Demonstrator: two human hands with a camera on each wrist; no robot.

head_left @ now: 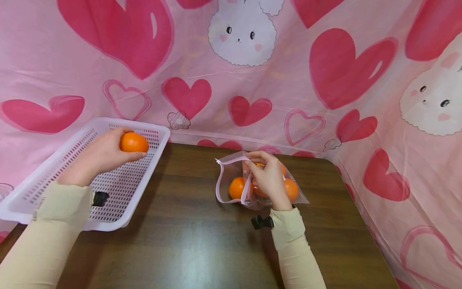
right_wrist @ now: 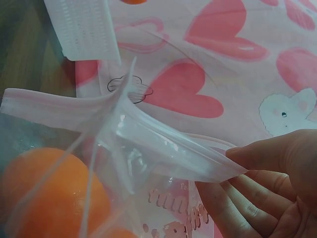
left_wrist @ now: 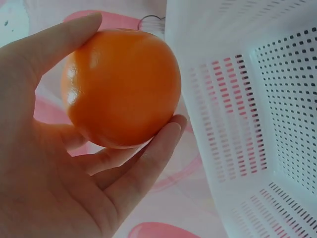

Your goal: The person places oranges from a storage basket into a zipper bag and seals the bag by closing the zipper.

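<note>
A smooth, glossy round orange fruit is held by my left hand, thumb on one side and fingers on the other. That hand is over the far part of the white plastic basket; in the left wrist view the fruit appears beside the basket wall. My right hand pinches the edge of a clear zip bag with a pink seal, thumb and fingertips on its lip. The bag's mouth gapes toward the left. Several similar fruits lie inside, partly hidden behind the right hand.
The basket has slotted sides and a perforated floor, and stands at the left of the dark wooden table. A pink cloth with hearts and rabbit faces hangs behind the table and along its right side.
</note>
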